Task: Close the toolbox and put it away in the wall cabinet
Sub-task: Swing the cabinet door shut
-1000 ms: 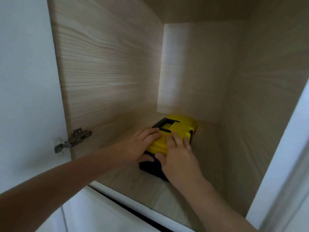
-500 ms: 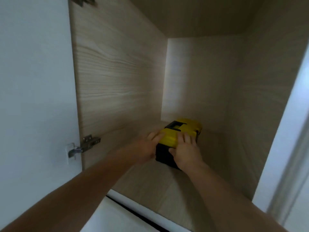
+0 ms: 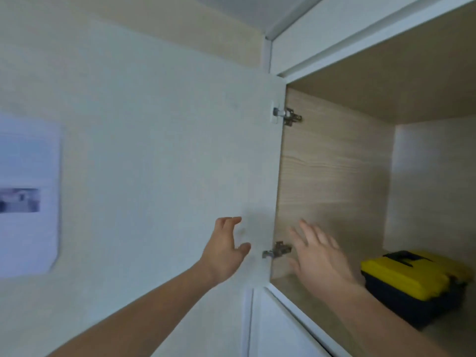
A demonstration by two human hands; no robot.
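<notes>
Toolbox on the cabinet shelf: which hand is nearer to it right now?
The right hand. It is open in front of the cabinet's side wall, just left of the toolbox and not touching it. The left hand is farther left, open against the door.

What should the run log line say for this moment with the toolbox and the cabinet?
toolbox: closed, on cabinet shelf | left hand: empty, at open door | right hand: empty, clear of toolbox | door not shut

No legible text, even on the blurred wall sheet (image 3: 27,194)
</notes>
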